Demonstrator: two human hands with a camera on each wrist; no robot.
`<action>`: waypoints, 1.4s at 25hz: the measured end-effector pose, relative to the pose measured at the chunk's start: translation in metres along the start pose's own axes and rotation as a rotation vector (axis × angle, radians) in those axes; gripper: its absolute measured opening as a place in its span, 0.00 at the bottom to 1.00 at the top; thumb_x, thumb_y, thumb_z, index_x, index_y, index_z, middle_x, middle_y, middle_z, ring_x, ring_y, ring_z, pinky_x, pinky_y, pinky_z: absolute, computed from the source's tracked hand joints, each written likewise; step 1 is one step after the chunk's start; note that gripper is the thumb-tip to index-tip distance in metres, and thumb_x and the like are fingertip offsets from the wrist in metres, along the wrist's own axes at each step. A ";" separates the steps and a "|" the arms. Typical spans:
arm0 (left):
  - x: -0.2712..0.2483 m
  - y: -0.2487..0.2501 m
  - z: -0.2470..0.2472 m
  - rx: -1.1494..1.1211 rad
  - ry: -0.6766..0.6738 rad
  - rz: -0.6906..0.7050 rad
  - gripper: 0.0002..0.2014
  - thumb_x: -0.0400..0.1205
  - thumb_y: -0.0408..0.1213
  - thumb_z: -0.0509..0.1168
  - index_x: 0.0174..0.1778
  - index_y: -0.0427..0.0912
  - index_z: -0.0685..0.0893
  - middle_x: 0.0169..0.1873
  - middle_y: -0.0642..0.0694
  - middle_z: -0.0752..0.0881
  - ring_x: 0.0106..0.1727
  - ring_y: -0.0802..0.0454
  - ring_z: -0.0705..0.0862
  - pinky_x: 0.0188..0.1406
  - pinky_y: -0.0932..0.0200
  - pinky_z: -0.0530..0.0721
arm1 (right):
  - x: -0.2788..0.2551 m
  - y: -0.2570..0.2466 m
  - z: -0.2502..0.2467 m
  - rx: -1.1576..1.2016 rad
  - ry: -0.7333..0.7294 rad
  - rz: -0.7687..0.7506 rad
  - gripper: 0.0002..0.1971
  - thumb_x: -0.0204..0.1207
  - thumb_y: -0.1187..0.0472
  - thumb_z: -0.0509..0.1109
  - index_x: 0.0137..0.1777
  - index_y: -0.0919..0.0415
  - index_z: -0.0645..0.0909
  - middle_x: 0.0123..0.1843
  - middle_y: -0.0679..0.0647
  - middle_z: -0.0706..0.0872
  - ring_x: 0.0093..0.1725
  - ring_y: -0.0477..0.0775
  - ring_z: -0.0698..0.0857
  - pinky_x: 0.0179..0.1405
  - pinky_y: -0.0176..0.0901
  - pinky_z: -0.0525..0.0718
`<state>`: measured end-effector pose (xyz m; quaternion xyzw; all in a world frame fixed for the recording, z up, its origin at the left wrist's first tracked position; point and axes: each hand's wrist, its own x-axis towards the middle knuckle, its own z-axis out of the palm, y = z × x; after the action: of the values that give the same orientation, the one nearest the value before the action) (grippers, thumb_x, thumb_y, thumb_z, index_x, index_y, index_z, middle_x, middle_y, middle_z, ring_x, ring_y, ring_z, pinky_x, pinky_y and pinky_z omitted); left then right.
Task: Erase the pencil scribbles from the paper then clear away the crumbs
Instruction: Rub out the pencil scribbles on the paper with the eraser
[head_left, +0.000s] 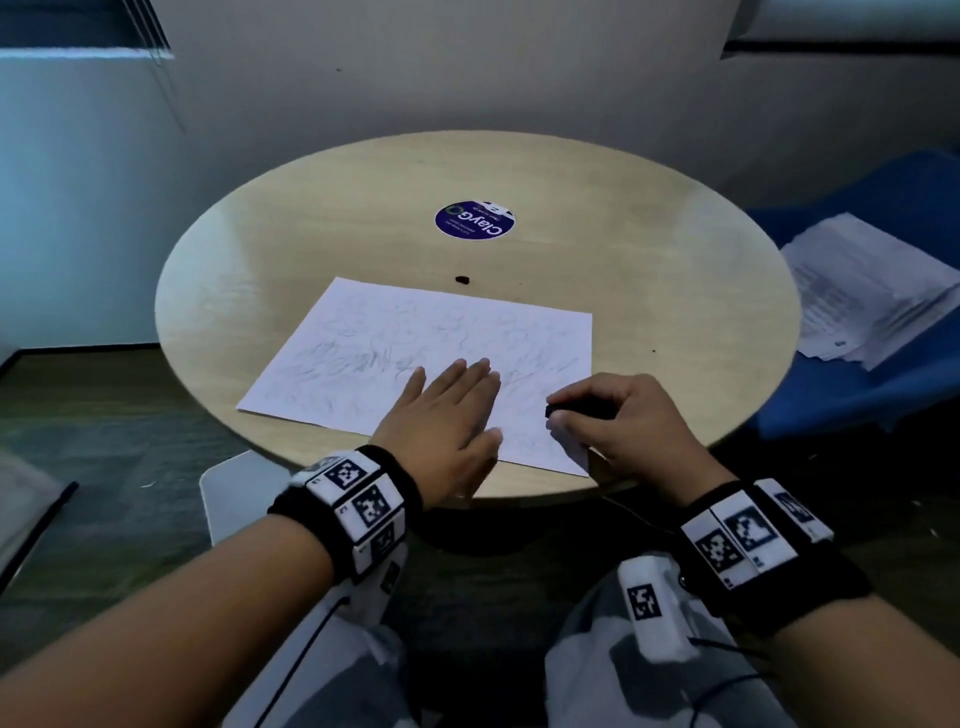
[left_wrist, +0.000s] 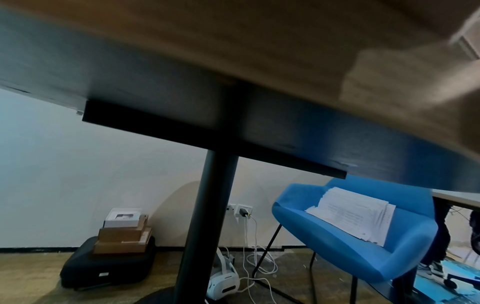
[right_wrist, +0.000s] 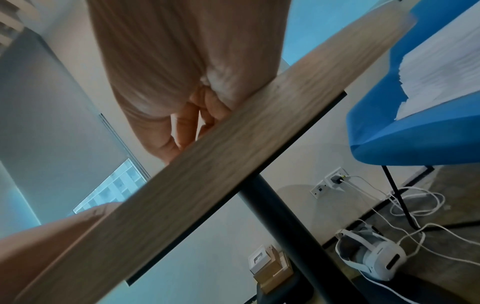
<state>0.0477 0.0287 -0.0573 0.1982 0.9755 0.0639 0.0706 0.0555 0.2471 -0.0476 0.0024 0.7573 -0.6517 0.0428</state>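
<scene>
My right hand (head_left: 623, 421) pinches the dark eraser (head_left: 555, 411) at the paper (head_left: 415, 332) near corner; scribbles spread away leftward past my flat, open left hand (head_left: 447, 410).

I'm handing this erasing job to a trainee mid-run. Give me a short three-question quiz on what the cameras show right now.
1. True or false: the left hand lies flat on the paper.
2. What does the right hand pinch? A) a small dark eraser B) a pencil C) a cloth
3. Fill in: the stack of printed sheets lies on a blue ____.

Key
1. True; its fingers are straight, holding the sheet down.
2. A; the eraser shows at the fingertips, near the sheet's near right corner.
3. Chair, beside the round table.
</scene>
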 end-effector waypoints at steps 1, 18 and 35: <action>0.001 0.004 0.002 0.008 -0.013 -0.005 0.36 0.86 0.64 0.42 0.88 0.51 0.44 0.87 0.55 0.41 0.87 0.56 0.38 0.85 0.45 0.37 | 0.001 0.001 0.000 -0.084 -0.015 -0.044 0.06 0.70 0.73 0.77 0.42 0.62 0.91 0.38 0.57 0.92 0.39 0.53 0.91 0.41 0.41 0.87; 0.003 0.005 0.009 0.032 0.033 -0.007 0.46 0.71 0.80 0.39 0.85 0.66 0.42 0.87 0.58 0.41 0.87 0.56 0.37 0.84 0.41 0.39 | 0.001 -0.011 -0.003 -0.313 -0.272 -0.105 0.06 0.71 0.75 0.73 0.41 0.65 0.87 0.30 0.63 0.87 0.26 0.56 0.83 0.29 0.43 0.79; 0.003 0.006 0.008 0.040 0.023 -0.012 0.47 0.70 0.80 0.38 0.85 0.65 0.41 0.87 0.58 0.40 0.86 0.56 0.37 0.84 0.41 0.39 | 0.001 -0.017 -0.001 -0.477 -0.285 -0.186 0.06 0.71 0.70 0.73 0.41 0.59 0.88 0.33 0.55 0.90 0.31 0.48 0.86 0.35 0.39 0.81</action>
<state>0.0486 0.0364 -0.0641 0.1930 0.9785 0.0462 0.0558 0.0530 0.2456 -0.0305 -0.1686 0.8726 -0.4499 0.0881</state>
